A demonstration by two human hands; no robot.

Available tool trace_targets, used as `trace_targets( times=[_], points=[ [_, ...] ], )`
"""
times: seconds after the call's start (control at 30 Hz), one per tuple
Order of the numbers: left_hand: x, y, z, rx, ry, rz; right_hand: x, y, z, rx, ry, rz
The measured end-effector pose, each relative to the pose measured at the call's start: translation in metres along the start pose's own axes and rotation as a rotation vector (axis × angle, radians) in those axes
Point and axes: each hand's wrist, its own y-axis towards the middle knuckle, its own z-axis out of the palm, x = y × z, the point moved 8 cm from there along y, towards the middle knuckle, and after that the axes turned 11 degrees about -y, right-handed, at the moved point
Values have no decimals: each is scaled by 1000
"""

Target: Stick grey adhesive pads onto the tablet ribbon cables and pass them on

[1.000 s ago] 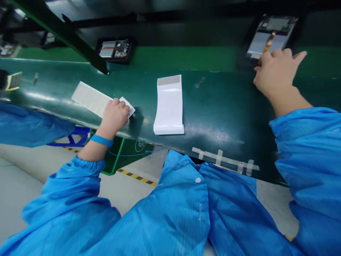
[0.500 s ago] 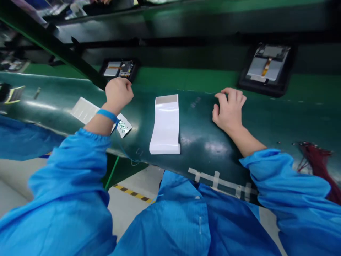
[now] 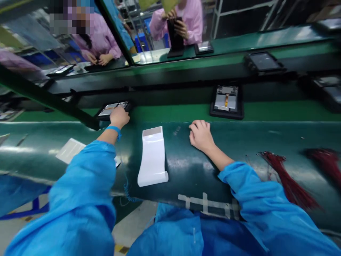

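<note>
My left hand (image 3: 119, 116), with a blue wrist strap (image 3: 115, 130) around the wrist, reaches over the near right part of an opened tablet-like device (image 3: 107, 109) in a black tray. Its fingers are curled and mostly hidden; whether they touch the device or pinch something small cannot be made out. My right hand (image 3: 201, 134) rests near the far edge of the green bench top, fingers loosely bent and holding nothing visible. Between my hands lies a long white strip of backing paper (image 3: 153, 156), its near end curled up.
Another opened device (image 3: 226, 101) in a black tray lies on the green belt (image 3: 170, 113) beyond my right hand. Dark red wire bundles (image 3: 289, 181) lie at right, and a white sheet (image 3: 69, 150) at left. A green post (image 3: 53, 97) slants across the left. People in pink work opposite.
The view has tilted up, bringing the people opposite into sight. My left hand has gone from beside the left device to over it. The right-hand device now appears further left.
</note>
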Motion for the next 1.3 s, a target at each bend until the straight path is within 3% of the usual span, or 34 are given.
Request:
trace_targets(
  times=[0.1, 0.2, 0.3, 0.4, 0.5, 0.57, 0.67, 0.8, 0.9, 0.97, 1.07, 1.13, 1.2, 1.3],
  points=[
    [-47, -45, -18, -1, 1, 215, 2, 2, -5, 52, 58, 4],
    [-98, -107, -24, 15, 4, 449, -9, 5, -17, 4, 124, 101],
    [-138, -185, -14, 60, -4, 643, -37, -3, -36, -65, 227, 321],
    [-170, -271, 8, 139, -35, 867, -60, -24, -47, 84, 199, 431],
    [-192, -350, 26, 145, -129, 1087, -73, -58, -53, 277, 136, 406],
    [-200, -390, 37, 103, -241, 1151, -77, -81, -55, 359, 106, 371],
    [-210, -437, 58, 83, -372, 1190, -71, -101, -52, 447, 76, 277],
    [-222, -485, 74, 122, -451, 1245, -51, -95, -46, 488, 35, 148],
    [-224, -500, 65, 230, -607, 1300, -32, -80, -44, 495, -14, 27],
    [-218, -495, 54, 245, -666, 1341, -17, -69, -44, 487, -43, -89],
    [-186, -450, 32, 7, -630, 1264, 3, -56, -47, 464, -86, -281],
    [-148, -404, 19, -188, -570, 1067, 13, -48, -50, 446, -116, -385],
    [-103, -356, 12, -294, -442, 792, 22, -44, -51, 439, -138, -459],
    [-42, -305, 20, -160, -220, 361, 40, -47, -50, 443, -138, -588]
  ],
)
